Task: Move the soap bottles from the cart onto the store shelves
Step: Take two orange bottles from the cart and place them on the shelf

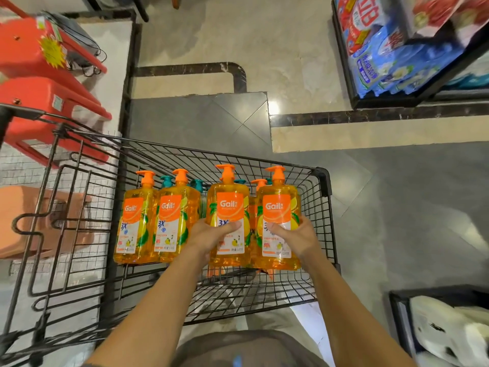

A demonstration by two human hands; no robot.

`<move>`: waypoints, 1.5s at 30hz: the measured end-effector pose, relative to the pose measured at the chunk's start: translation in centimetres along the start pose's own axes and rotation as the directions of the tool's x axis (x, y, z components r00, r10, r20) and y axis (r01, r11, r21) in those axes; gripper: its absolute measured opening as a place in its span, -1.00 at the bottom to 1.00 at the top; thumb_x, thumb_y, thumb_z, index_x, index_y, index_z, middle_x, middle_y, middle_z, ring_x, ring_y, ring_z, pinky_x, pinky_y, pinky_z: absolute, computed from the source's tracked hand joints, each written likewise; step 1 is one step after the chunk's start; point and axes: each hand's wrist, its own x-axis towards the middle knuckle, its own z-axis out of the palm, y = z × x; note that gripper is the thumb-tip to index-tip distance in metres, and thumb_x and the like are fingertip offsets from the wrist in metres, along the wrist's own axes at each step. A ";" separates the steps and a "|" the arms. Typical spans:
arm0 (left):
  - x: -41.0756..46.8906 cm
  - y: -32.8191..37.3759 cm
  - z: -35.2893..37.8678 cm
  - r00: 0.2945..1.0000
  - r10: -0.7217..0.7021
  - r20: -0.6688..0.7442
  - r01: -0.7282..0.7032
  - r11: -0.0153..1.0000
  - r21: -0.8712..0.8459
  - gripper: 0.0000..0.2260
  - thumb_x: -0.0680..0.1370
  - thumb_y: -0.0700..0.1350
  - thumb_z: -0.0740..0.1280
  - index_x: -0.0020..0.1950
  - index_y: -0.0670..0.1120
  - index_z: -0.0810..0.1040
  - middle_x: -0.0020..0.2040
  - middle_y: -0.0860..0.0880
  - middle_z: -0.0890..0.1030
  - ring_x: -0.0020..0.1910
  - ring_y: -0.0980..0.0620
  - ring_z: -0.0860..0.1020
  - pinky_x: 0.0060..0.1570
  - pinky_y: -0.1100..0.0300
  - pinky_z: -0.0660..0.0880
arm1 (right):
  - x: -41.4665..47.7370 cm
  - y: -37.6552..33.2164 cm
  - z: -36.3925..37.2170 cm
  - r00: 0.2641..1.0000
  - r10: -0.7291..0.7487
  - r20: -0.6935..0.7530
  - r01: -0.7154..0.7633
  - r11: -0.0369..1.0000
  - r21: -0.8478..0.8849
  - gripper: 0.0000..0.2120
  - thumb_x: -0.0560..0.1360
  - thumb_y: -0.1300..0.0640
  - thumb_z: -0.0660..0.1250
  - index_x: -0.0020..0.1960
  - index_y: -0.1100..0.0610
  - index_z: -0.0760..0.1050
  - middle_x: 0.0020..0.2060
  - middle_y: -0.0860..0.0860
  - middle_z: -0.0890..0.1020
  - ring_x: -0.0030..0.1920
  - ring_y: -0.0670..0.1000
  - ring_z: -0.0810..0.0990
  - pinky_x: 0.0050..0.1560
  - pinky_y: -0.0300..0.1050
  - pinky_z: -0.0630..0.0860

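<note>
A black wire cart (324,181) holds several orange soap bottles with pump tops and "Gail" labels. My left hand (209,235) grips one orange bottle (229,207) round its middle. My right hand (296,238) grips another orange bottle (277,210) beside it. Both held bottles stand upright, slightly above the others. Two more orange bottles (137,221) (174,218) stand at the cart's left. Teal pump tops (167,180) show behind them, their bottles mostly hidden.
A store shelf (383,102) with blue and red packets stands at the upper right. Red plastic stools (39,83) sit at the left. A low shelf (404,313) with a white bag is at the lower right. Tiled floor lies ahead of the cart.
</note>
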 end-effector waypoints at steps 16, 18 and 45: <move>-12.6 8.3 -0.8 0.760 0.498 0.419 -0.534 0.845 -0.036 -0.35 0.11 -0.07 0.69 0.15 0.04 0.56 -0.02 0.02 0.77 -0.06 -0.04 0.75 -0.05 -0.05 0.66 | -18.6 -4.5 -4.8 0.829 -0.290 -0.479 0.411 0.896 0.169 -0.41 0.30 0.18 0.69 0.22 0.08 0.49 0.04 0.09 0.75 -0.02 0.05 0.76 0.08 0.17 0.68; -15.6 9.9 -0.2 0.677 0.557 0.480 -0.598 0.797 -0.081 -0.16 0.00 0.01 0.73 0.25 0.01 0.54 0.02 -0.01 0.76 -0.03 -0.06 0.75 -0.08 -0.08 0.67 | -22.4 -5.2 -5.3 0.750 -0.315 -0.582 0.485 0.860 0.160 -0.28 0.24 0.11 0.72 0.29 0.06 0.45 0.06 0.05 0.74 0.01 0.04 0.75 0.10 0.18 0.67; -62.0 -4.9 23.4 -0.406 0.533 0.742 -0.722 0.311 -0.618 -0.31 0.11 -0.08 0.69 0.17 0.11 0.53 0.02 0.18 0.75 0.00 0.14 0.73 -0.07 0.22 0.66 | -73.6 13.5 -22.8 -0.256 -0.287 -0.923 0.697 0.607 -0.382 -0.10 0.12 0.01 0.75 0.37 0.05 0.42 0.12 -0.07 0.70 0.04 -0.12 0.72 -0.05 -0.19 0.67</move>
